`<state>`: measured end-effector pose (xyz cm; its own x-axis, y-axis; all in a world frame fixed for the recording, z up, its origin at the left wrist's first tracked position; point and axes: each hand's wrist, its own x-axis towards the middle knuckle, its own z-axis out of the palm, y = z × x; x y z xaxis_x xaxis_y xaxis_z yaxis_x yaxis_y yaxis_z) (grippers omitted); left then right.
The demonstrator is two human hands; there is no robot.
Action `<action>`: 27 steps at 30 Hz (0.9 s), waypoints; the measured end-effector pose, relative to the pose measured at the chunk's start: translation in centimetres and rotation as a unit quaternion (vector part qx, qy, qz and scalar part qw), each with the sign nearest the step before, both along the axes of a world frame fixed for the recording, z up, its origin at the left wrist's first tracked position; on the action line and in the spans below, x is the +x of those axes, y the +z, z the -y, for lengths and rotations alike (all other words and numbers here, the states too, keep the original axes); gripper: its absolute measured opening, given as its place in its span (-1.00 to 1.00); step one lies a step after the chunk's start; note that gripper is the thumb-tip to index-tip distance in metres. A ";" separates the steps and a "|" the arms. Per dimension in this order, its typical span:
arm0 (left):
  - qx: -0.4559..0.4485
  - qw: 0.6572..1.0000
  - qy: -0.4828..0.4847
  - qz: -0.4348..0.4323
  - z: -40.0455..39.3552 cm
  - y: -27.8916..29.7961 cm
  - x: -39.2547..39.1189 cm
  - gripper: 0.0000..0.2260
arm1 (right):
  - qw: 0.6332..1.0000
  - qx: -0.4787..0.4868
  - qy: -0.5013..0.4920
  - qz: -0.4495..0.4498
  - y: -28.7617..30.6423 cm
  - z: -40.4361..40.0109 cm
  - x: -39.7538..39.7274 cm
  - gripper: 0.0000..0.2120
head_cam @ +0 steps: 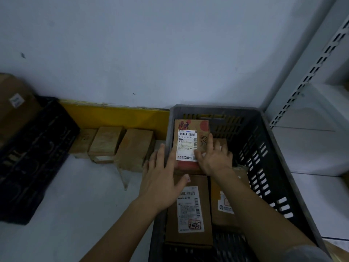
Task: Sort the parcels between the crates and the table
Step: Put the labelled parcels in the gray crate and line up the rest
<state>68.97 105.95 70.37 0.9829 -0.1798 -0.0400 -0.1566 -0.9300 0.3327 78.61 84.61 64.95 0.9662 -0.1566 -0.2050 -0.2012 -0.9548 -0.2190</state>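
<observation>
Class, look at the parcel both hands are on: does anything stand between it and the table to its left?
Yes. The grey crate's left wall rises between the parcel and the table; it must be lifted over.

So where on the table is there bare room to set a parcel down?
The white table is bare between the black slotted crate, the three brown boxes along the yellow strip and the grey plastic crate. The grey crate is crowded with parcels and both hands.
</observation>
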 end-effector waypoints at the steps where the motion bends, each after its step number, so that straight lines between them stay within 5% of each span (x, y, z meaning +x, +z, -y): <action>1: 0.004 1.000 0.004 0.007 -0.4 0.2 0.1 -0.17 | 1.000 -0.009 0.000 0.014 0.2 0.1 -0.3 -0.11; 9: 0.045 0.997 0.046 0.043 -5.5 0.9 1.2 -0.21 | 0.992 -0.054 -0.004 0.112 4.5 -1.5 -2.1 -0.19; 17: 0.057 0.998 0.030 0.023 -15.6 -0.4 1.9 -0.21 | 0.976 -0.060 0.009 0.207 8.3 -13.4 -5.5 -0.28; 27: 0.056 0.998 0.011 -0.009 -24.4 -2.8 3.8 -0.25 | 0.994 -0.054 0.018 0.093 2.1 -25.3 -7.7 -0.23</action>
